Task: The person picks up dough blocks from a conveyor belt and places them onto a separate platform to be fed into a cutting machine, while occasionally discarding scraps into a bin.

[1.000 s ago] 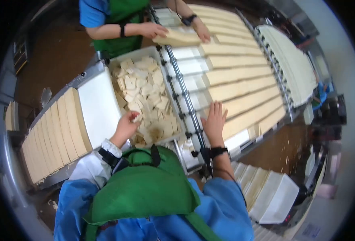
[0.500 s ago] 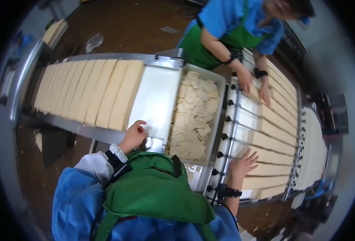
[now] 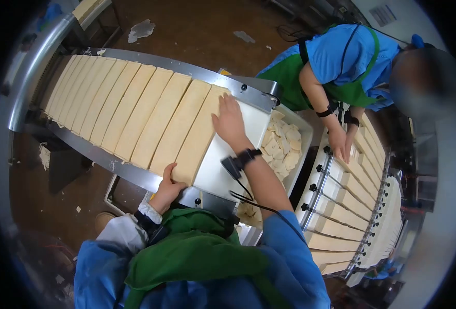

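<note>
Pale dough strips (image 3: 135,110) lie side by side across a belt. The front strip (image 3: 203,136) lies between my two hands. My left hand (image 3: 168,191) is at its near end, fingers apart and touching the corner. At its far end, my right hand (image 3: 230,121) rests with fingers stretched along the edge, palm over the white board (image 3: 233,154). Neither hand is closed around the strip, and both wrists wear black straps.
A bin (image 3: 306,139) of dough scraps stands right of the board. Beyond it, a rack with black knobs (image 3: 313,187) holds more dough strips (image 3: 359,190). A co-worker (image 3: 336,72) in a green apron bends over it, hands on the strips. A metal rail (image 3: 158,57) edges the belt.
My right hand has left the rack on the right and moved to the front strip's far end. My left hand now touches its near end. The view has shifted, and the strips sit nearer the board's end.
</note>
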A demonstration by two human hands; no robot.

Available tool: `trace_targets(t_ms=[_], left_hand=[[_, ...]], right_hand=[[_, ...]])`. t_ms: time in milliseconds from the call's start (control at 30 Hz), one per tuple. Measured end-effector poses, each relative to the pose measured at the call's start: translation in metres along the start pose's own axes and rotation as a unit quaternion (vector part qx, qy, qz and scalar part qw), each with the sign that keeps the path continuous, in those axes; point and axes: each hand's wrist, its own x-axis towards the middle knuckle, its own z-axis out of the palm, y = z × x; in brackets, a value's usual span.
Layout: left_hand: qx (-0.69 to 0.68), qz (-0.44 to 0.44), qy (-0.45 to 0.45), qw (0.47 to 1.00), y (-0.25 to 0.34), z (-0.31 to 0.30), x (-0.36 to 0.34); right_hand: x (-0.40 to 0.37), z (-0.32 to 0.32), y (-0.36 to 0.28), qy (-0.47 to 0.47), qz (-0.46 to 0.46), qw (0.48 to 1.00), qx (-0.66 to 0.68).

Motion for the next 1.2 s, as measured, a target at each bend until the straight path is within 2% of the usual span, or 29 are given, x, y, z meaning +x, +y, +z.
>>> trace_targets(t_ms=[100, 167, 300, 400, 467, 500, 600, 667, 700, 767, 800, 833, 867, 900, 933, 967, 1000, 1033, 1067, 1100, 1133, 1200], left_hand=[[0.003, 0.010, -0.037, 0.999, 0.004, -0.016, 0.006], [-0.003, -0.034, -0.088, 0.995, 0.007, -0.022, 0.006], [-0.058, -0.055, -0.125, 0.989, 0.024, -0.027, -0.001], [-0.123, -0.104, -0.142, 0.977, 0.033, -0.017, 0.003], [-0.152, -0.116, -0.116, 0.975, 0.035, -0.014, 0.005], [-0.150, -0.116, -0.118, 0.975, 0.042, -0.010, 0.004], [-0.100, -0.077, -0.092, 0.988, 0.052, 0.002, -0.004], [-0.041, -0.020, -0.079, 0.996, 0.042, 0.013, -0.001], [-0.039, -0.020, -0.079, 0.996, 0.027, 0.017, 0.007], [0.068, 0.177, -0.020, 0.982, -0.010, 0.025, 0.025], [0.070, 0.177, -0.023, 0.981, 0.003, 0.028, 0.019], [0.153, 0.156, -0.034, 0.975, 0.029, 0.030, 0.009], [0.237, 0.133, -0.044, 0.961, 0.045, 0.032, 0.005], [0.242, 0.133, -0.047, 0.960, 0.045, 0.035, 0.009], [0.316, 0.167, -0.042, 0.933, 0.042, 0.039, 0.017], [0.388, 0.200, -0.040, 0.899, 0.043, 0.044, 0.022], [0.394, 0.203, -0.048, 0.895, 0.045, 0.047, 0.024], [0.443, 0.189, -0.046, 0.875, 0.048, 0.049, 0.028], [0.493, 0.176, -0.045, 0.851, 0.049, 0.052, 0.030], [0.502, 0.200, -0.021, 0.841, 0.045, 0.057, 0.034], [0.512, 0.209, -0.037, 0.833, 0.042, 0.058, 0.036], [0.511, 0.255, -0.021, 0.821, 0.037, 0.065, 0.046]], right_hand=[[0.031, 0.042, 0.000, -0.004, 0.029, 0.998, -0.047], [0.028, 0.062, 0.006, -0.013, 0.089, 0.995, -0.051], [0.025, 0.064, 0.000, 0.016, 0.079, 0.994, -0.076], [0.041, 0.050, 0.003, 0.034, 0.064, 0.992, -0.102], [0.068, 0.023, -0.009, -0.060, 0.141, 0.984, -0.095], [0.076, 0.022, -0.006, -0.059, 0.143, 0.983, -0.096], [0.083, 0.018, -0.006, -0.076, 0.188, 0.976, -0.082], [0.075, 0.010, -0.002, -0.120, 0.206, 0.964, -0.114], [0.064, 0.014, 0.008, -0.119, 0.208, 0.964, -0.113], [0.033, 0.024, 0.040, 0.034, 0.204, 0.944, -0.258], [0.028, -0.001, 0.040, -0.055, 0.273, 0.933, -0.226], [0.022, -0.032, 0.042, -0.142, 0.339, 0.910, -0.190], [0.003, -0.049, 0.055, -0.145, 0.358, 0.905, -0.181], [-0.016, -0.065, 0.066, -0.146, 0.375, 0.899, -0.172], [-0.033, -0.079, 0.083, -0.143, 0.379, 0.899, -0.170], [-0.054, -0.091, 0.101, -0.166, 0.409, 0.894, -0.078], [-0.077, -0.098, 0.110, -0.185, 0.438, 0.880, 0.015], [-0.101, -0.103, 0.111, -0.151, 0.374, 0.915, 0.015], [-0.120, -0.106, 0.115, -0.143, 0.389, 0.910, 0.018], [-0.142, -0.104, 0.118, -0.154, 0.326, 0.932, 0.040], [-0.157, -0.109, 0.112, -0.160, 0.263, 0.950, 0.059], [-0.181, -0.110, 0.095, -0.231, 0.242, 0.941, -0.045]])
